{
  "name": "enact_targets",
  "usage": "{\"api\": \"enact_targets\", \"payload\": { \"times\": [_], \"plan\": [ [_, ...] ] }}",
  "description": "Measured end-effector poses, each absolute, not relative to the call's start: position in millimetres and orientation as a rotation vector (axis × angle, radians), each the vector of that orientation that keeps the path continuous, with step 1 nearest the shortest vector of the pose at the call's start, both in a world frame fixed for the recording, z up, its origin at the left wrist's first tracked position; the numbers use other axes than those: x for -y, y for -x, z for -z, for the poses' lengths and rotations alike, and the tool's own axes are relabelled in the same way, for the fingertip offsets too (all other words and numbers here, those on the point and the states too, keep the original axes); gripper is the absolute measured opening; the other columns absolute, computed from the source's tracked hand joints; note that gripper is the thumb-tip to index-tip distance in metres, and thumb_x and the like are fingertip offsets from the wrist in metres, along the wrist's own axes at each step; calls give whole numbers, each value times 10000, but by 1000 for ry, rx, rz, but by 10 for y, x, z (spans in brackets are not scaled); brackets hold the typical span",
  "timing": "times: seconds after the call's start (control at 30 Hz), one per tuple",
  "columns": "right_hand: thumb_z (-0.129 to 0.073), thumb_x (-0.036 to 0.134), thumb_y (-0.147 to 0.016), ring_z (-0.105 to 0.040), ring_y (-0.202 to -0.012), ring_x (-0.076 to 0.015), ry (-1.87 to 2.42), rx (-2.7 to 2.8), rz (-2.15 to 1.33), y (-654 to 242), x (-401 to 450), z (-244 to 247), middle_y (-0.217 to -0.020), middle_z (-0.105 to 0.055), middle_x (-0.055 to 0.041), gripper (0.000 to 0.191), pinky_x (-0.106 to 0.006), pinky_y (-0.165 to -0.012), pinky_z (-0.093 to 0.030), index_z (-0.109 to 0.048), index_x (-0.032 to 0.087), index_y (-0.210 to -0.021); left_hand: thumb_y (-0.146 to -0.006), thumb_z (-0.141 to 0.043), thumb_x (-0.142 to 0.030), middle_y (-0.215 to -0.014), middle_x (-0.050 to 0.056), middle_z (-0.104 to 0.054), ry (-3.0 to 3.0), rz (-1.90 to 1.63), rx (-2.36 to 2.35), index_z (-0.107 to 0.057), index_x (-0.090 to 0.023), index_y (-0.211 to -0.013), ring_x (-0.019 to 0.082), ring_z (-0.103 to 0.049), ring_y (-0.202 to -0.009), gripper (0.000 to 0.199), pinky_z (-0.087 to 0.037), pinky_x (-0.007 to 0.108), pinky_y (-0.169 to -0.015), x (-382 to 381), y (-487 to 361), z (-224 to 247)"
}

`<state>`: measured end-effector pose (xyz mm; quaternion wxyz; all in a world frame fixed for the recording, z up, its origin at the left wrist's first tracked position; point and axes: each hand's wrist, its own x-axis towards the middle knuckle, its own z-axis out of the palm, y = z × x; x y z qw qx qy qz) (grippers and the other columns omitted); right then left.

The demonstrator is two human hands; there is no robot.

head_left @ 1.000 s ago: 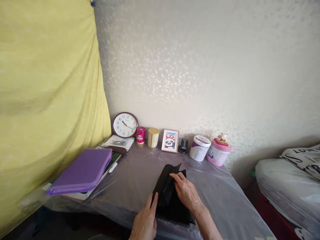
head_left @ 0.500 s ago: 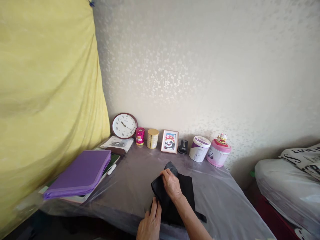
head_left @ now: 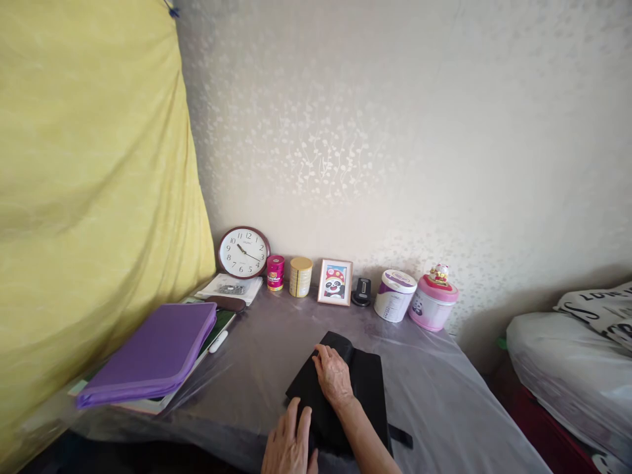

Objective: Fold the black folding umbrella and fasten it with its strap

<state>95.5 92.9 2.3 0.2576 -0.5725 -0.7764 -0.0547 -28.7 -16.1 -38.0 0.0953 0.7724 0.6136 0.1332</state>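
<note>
Handling black cloth [head_left: 368, 388] at a plastic-covered table [head_left: 444, 395]

Head view: the right hand [head_left: 336, 374] lies across the folded black cloth on the table's near side, fingers close together and bent. The left hand [head_left: 287, 438] touches its near left edge, fingers slightly apart; whether either hand grips cannot be told. A black strap [head_left: 402, 436] juts right. Behind stand a wall clock [head_left: 243, 253] and panda picture frame [head_left: 334, 282].

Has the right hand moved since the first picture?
Yes, left: the right hand was right of the panda picture, and now it's almost straight below it in view.
</note>
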Motion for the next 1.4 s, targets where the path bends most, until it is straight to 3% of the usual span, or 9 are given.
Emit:
{"api": "enact_targets", "payload": {
  "times": [0.17,0.37,0.63,0.87,1.23,1.4],
  "plan": [
    [-382,208,-910,-583,-809,-166,1533,2113,151,-949,-935,5,-832,-636,-28,205,-262,-727,-449,-587,220,-910,-699,-533,-250,-1484,-11,-211,-2472,-464,-1662,-314,-326,-1357,302,-326,-1288,698,-265,465,-1066,55,293,299],
    [-376,208,-918,-577,-796,-148,1473,2031,60,-1007,-938,32,-818,-629,-21,232,-249,-749,-441,-601,209,-860,-639,-504,-168,-1469,-22,-235,-2452,-399,-1702,-228,-286,-1389,275,-238,-1336,808,-179,476,-1101,24,138,386],
    [-382,251,-926,-593,-865,-142,1102,2156,-208,-1096,-670,-66,-857,-663,-16,251,-290,-856,-435,-621,213,-861,-662,-373,-17,-1459,-9,-268,-2416,-344,-1751,-244,-248,-1384,233,-252,-1335,770,-228,422,-1094,10,83,464],
    [-377,235,-932,-544,-1080,-145,1150,2358,-148,-1156,-801,-42,-881,-694,-6,285,-352,-1026,-311,-655,208,-876,-713,-304,24,-1447,-13,-299,-2480,-429,-1815,-202,-295,-1383,233,-284,-1322,749,-295,418,-1064,-3,7,629],
    [-382,248,-923,-528,-1099,-169,1378,2335,-5,-1308,-1279,-34,-923,-700,-28,301,-376,-1030,-265,-678,208,-883,-764,-323,-12,-1449,-12,-277,-2417,-399,-1850,-117,-336,-1359,287,-355,-1279,708,-355,405,-1020,-17,-26,708],
    [-368,232,-915,-547,-1052,-176,1540,2236,29,-1374,-1454,-56,-985,-686,-39,305,-343,-948,-353,-672,213,-896,-755,-331,-1,-1466,-1,-228,-2380,-328,-1795,-66,-334,-1360,302,-346,-1281,739,-379,393,-999,-19,-27,661]
  ]
}}
